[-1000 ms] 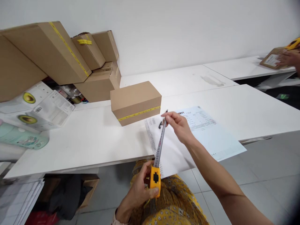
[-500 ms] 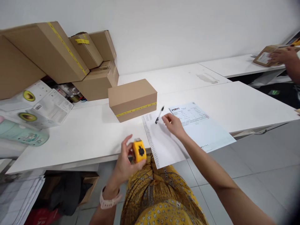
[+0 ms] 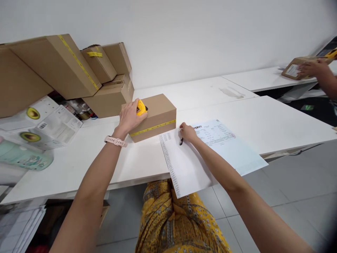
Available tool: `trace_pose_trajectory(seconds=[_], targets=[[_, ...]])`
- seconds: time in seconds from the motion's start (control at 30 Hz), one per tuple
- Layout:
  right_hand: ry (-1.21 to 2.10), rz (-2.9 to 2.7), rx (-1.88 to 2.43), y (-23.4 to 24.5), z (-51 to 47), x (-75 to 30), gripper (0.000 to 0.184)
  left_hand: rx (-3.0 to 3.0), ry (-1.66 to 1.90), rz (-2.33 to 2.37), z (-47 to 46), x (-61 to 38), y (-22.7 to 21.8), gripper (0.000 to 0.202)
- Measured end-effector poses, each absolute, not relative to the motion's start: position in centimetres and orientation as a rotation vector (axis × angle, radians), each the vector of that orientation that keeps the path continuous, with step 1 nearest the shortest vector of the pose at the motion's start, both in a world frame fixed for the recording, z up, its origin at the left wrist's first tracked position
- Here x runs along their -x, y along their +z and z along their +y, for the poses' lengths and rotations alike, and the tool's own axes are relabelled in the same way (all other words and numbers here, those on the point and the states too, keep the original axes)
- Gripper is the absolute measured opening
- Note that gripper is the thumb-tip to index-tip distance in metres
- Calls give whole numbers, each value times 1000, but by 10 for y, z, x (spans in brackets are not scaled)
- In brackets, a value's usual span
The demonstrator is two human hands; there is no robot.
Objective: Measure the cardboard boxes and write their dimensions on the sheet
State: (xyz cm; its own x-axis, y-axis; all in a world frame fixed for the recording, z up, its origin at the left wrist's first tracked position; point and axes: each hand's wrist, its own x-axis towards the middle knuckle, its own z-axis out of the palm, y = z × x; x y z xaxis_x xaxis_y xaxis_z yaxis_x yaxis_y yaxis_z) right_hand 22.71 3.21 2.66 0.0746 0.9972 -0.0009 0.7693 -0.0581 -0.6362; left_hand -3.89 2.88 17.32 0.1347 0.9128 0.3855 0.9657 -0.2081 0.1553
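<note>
My left hand (image 3: 131,117) is wrapped round a yellow tape measure (image 3: 141,107) at the left part of a cardboard box (image 3: 160,105). Yellow tape runs along that box's front side. Over the spiral notebook (image 3: 188,172), my right hand (image 3: 188,132) has its fingers closed on a pen (image 3: 181,141), whose black end shows below them. The rest of the pen is hidden by the fingers. To the right of the notebook lies a printed sheet (image 3: 229,151), partly overhanging the table's front edge.
Several cardboard boxes (image 3: 76,66) are stacked at the left, above a white avocado-print box (image 3: 52,121). A mint green bottle (image 3: 25,154) lies in front. At the far right, another person's hand (image 3: 313,68) touches a wrapped package (image 3: 292,69) on the white table (image 3: 263,116).
My left hand has moved forward with the tape measure, from the table's front edge to the cardboard box. My right hand has shifted slightly left and taken hold of the pen.
</note>
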Motion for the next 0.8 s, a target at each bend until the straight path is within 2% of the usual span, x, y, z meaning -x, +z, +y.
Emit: trace_pose_trajectory(seconds=[0.1,0.23,0.33,0.43,0.5,0.63,0.8], targets=[[854,-1511,1700,25,26,-248,27,2263,-629,-1877,39,38,165,64],[1282,-936,1061,28,4,-279,29,2228,-903,-1623,14,24,136,55],[1336,-870,927,37,-17,-294,35,2547,-995,-1323,-24,9,91,38],[1357,-976,922,45,-34,-291,36,2943,-817,-1102,-52,4,45,30],[1364,-1036,940,47,-38,-279,32,3110,-597,-1095,-57,6,23,37],[1484,-1049,1019,42,-31,-241,47,3257,-240,-1145,-45,11,11,57],[1721,-1019,970,25,-8,-204,56,3309,-218,-1035,-31,14,16,61]])
